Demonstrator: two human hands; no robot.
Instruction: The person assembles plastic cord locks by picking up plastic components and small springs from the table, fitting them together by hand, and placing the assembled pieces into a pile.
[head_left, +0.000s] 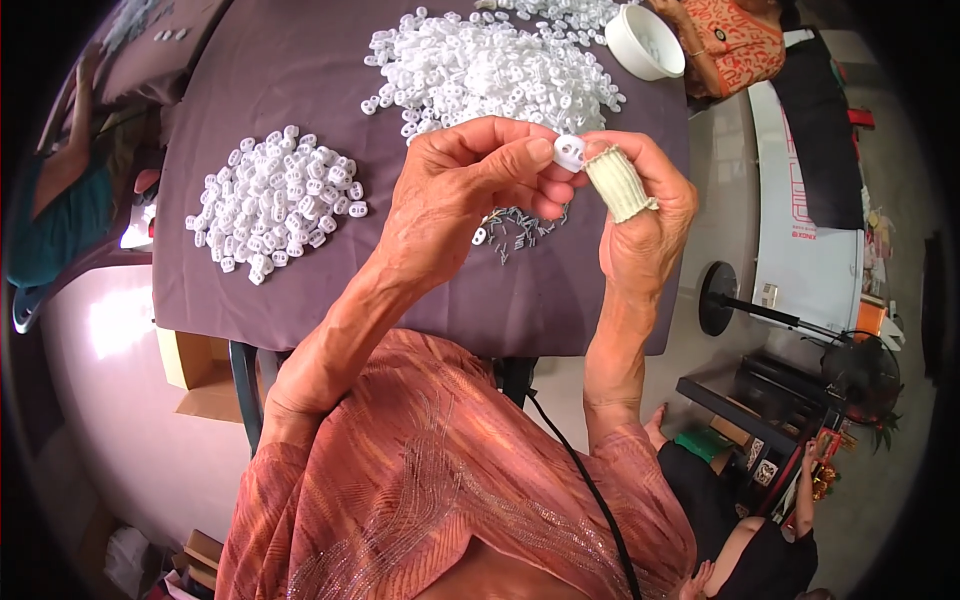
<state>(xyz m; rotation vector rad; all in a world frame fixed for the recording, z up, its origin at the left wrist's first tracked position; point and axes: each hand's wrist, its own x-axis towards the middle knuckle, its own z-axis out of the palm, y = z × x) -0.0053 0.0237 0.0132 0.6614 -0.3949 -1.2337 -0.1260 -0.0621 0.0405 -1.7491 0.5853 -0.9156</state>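
My left hand (465, 185) pinches a small white oval plastic piece with two holes (569, 152) between thumb and fingers, raised above the table. Against the piece's right edge come the fingertips of my right hand (650, 205), closed in a pinch; whatever lies between them is hidden. A cream knitted finger sleeve (622, 185) covers the right thumb. Below the hands, small grey metal pins (515, 232) lie scattered on the table, partly hidden by the left hand. To the left sits a pile of similar white pieces (275, 200).
Beyond my hands a larger heap of white pieces (490, 70) covers the brown tablecloth (430, 310). A white tub (645, 42) stands at the far right edge, by a person in orange (735, 45). Another person's teal sleeve (65, 235) shows at left. A fan (860, 375) stands at right.
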